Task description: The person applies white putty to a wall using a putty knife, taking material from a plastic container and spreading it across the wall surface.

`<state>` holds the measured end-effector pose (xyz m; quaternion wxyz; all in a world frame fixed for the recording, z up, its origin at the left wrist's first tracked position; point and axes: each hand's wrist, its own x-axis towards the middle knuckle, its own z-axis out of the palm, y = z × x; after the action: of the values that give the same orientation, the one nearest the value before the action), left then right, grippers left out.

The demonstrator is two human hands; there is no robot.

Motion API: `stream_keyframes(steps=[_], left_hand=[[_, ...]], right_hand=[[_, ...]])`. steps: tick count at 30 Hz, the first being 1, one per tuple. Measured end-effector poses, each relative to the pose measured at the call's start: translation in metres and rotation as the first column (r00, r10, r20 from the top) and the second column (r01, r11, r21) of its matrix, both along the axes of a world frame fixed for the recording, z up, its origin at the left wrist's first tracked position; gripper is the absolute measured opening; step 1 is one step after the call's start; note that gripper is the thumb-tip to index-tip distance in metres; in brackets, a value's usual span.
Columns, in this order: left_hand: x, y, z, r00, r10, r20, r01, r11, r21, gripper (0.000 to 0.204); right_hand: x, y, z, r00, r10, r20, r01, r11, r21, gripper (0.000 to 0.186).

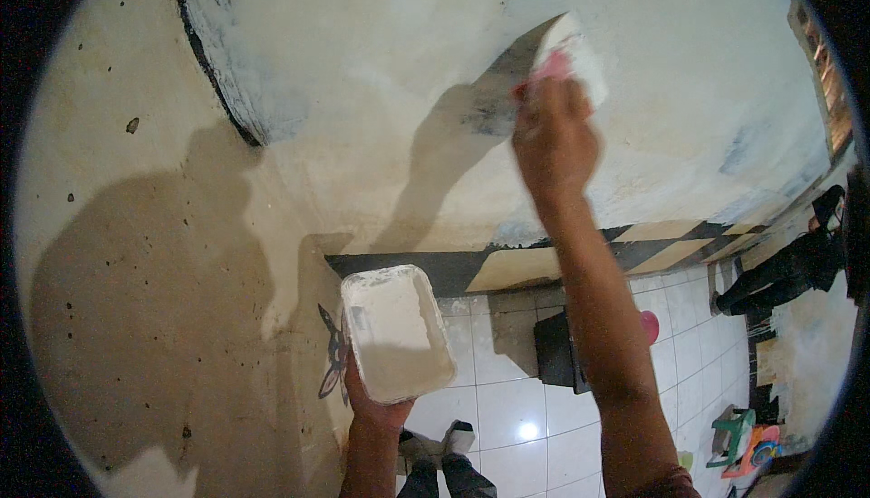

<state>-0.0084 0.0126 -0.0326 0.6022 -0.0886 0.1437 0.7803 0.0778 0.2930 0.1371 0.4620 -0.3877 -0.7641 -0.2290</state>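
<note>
My right hand grips a putty scraper with a broad white blade and a pinkish-red grip area, slightly smeared by motion. The blade rests at or very near the pale, patchy wall; exact contact is hard to tell. White smears cover part of the blade. Lower down, my left hand supports a rectangular whitish tub from beneath and at its side. Inside the tub lies creamy white paste, also spread up its walls. Most of my left fingers are hidden under the tub.
A stained side wall stands close on the left. Behind my right forearm sits a black container, near a pink round object, on the white tiled floor. At far right are a person in dark clothes and a green stool.
</note>
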Motion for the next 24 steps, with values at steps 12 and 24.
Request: stream_keyframes(steps=[12,24], left_hand=[[-0.005,-0.002,-0.002,0.999,0.036,-0.025,-0.037,0.998,-0.051,0.052],[0.005,-0.004,-0.015,0.998,0.029,-0.059,-0.033,0.996,-0.085,0.050]], right_hand=[[0.052,-0.062,-0.189,0.896,0.422,0.140,-0.339,0.852,-0.400,0.024],[-0.028,-0.006,-0.144,0.942,0.336,0.008,-0.305,0.864,-0.400,0.023]])
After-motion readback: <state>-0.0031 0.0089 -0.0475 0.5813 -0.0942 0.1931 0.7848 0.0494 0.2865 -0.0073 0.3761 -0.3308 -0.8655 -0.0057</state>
